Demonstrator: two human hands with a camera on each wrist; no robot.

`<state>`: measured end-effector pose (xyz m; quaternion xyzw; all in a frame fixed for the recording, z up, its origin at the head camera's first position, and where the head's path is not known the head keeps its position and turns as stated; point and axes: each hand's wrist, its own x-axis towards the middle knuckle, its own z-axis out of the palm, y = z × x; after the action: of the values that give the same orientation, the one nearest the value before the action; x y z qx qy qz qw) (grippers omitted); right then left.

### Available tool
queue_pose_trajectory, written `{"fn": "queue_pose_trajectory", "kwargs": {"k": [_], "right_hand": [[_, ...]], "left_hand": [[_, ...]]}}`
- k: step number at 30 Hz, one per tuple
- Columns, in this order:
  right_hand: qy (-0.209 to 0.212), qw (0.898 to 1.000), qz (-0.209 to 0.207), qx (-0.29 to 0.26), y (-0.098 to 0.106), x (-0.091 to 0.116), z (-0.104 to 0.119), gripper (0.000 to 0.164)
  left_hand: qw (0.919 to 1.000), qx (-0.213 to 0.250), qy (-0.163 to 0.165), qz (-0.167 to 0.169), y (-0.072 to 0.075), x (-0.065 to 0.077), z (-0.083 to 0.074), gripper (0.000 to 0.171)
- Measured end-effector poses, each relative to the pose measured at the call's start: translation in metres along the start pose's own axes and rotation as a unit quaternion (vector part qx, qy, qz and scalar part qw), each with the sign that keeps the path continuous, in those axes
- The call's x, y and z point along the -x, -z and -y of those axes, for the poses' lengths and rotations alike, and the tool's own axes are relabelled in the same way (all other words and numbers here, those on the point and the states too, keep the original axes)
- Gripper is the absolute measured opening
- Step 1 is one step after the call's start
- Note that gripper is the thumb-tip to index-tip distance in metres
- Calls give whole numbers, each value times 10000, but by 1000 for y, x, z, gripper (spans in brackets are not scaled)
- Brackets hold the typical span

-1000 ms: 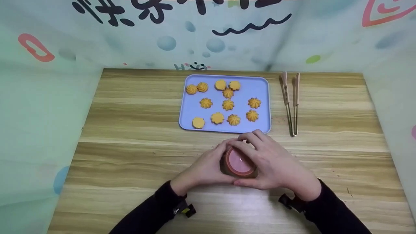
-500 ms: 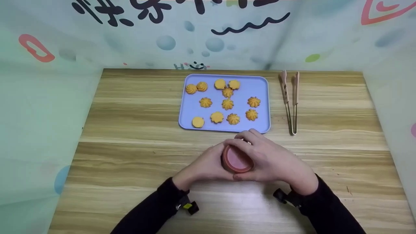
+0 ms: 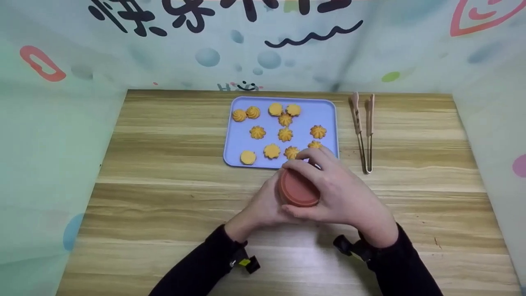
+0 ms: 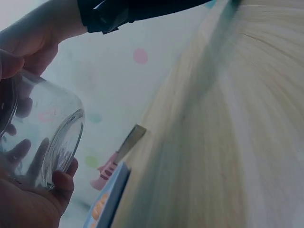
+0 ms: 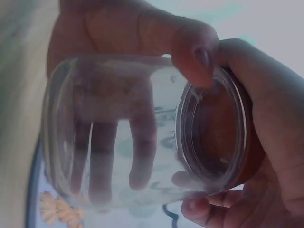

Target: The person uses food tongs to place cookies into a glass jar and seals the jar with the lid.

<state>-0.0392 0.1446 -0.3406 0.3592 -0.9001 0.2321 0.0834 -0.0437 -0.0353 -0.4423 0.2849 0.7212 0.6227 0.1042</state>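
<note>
A clear glass jar (image 5: 164, 126) is held between both hands, in front of the tray. Its reddish-brown lid (image 3: 299, 187) faces up toward the head view. My left hand (image 3: 265, 205) wraps round the glass body; its fingers show through the glass in the right wrist view. My right hand (image 3: 345, 193) grips the lid round its edge, with the thumb on the near side and fingers on the far side. The left wrist view shows the jar's base raised off the table. Nothing shows inside the glass.
A lavender tray (image 3: 238, 142) holds several golden cookies (image 3: 257, 132), some ridged side up, some flat side up. Tongs (image 3: 363, 135) with pink handles lie right of it. A printed curtain (image 3: 164, 61) hangs behind the wooden table (image 3: 164, 164).
Both hands and the jar have risen and moved slightly away from the body. My right hand now overlaps the tray's near right corner and part of a cookie.
</note>
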Motion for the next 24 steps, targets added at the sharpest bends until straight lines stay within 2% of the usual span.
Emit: {"fn": "queue_pose_trajectory", "kwargs": {"k": [5,11,15,18,20,24], "right_hand": [[28,9998,-208,38,2,-2,-2,68],[-60,9995,75,292,-9,-5,-8,64],[-200,9989,139,409,-17,-5,-11,63],[-194,9990,151,376,-19,-5,-13,63],[-135,9993,156,323,-20,-6,-14,63],[66,9996,128,224,-22,-9,-17,65]], "left_hand": [[9999,105,-60,-112,-5,-4,1,105],[9990,-167,-24,-418,-8,-5,27,106],[9986,-263,151,-433,-9,-5,37,103],[9981,-335,329,-393,-8,-4,34,103],[9976,-430,318,-451,-5,-4,28,101],[9960,-572,-49,-686,-1,-3,14,94]]}}
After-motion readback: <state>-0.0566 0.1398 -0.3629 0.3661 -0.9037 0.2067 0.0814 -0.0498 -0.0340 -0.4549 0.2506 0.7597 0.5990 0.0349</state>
